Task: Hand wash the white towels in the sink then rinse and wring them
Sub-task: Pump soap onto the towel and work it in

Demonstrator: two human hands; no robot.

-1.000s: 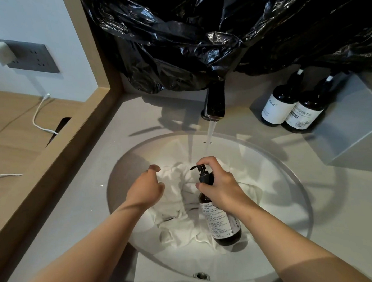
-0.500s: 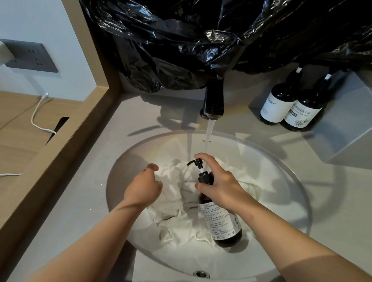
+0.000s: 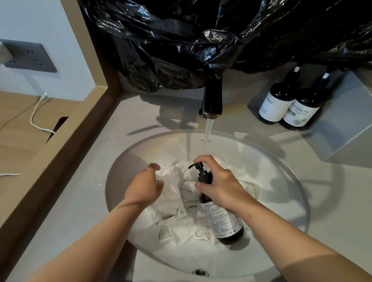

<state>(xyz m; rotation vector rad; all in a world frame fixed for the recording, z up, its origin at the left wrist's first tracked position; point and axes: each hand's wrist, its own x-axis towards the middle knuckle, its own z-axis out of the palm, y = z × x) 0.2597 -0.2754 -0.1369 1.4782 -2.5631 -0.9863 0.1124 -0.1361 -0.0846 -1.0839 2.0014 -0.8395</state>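
Towels heaped in sink, bare wall around, right hand gripping bottle

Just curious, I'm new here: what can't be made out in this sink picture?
Head view:
- Tap top: under the black bag.
- Towels count: bunched, partly behind the bottle and right hand.
- Left hand grip: palm faces away.
- Bottle label: print too small.

There is one camera, worn on the person's head, at the front edge of the counter. It tilts steeply down, close over the sink, with the faucet at the far rim.
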